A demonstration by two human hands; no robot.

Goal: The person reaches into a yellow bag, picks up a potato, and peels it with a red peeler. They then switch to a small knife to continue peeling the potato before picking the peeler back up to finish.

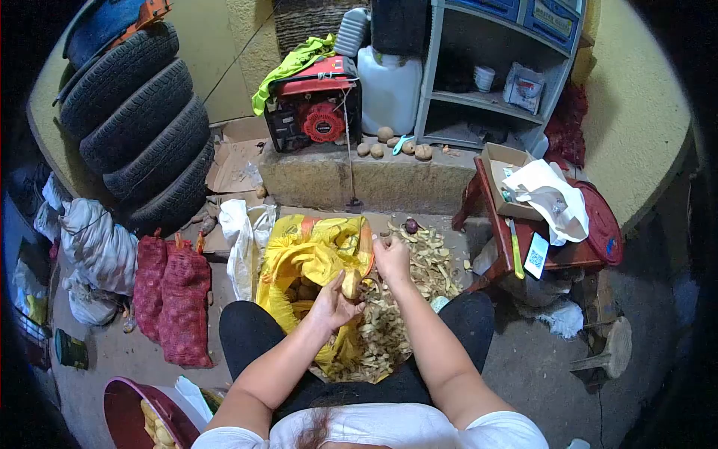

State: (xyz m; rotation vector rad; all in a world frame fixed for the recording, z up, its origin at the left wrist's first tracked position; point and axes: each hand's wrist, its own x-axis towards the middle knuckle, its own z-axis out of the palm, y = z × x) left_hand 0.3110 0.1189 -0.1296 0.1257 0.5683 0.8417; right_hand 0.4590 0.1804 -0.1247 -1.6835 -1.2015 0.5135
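Note:
My left hand (333, 305) is closed around a partly peeled potato (351, 281), its pale flesh showing. To the right of it and a little further forward, my right hand (392, 259) is curled into a near fist; whatever it grips is too small to make out. A yellow sack (318, 241) stands open between my knees, with unpeeled potatoes (303, 290) inside. Potato peelings (430, 262) lie in a wide heap on the floor under and beyond my right hand. A purple onion (411, 225) rests at the heap's far edge.
At left are red mesh sacks (185, 307), stacked tyres (142, 112) and a maroon tub (123, 404) of peeled potatoes. Ahead, a concrete ledge (321, 179) bears a generator (318, 105) and a few potatoes. A wooden stool (479, 224) at right holds a knife (516, 251) and phone (536, 255).

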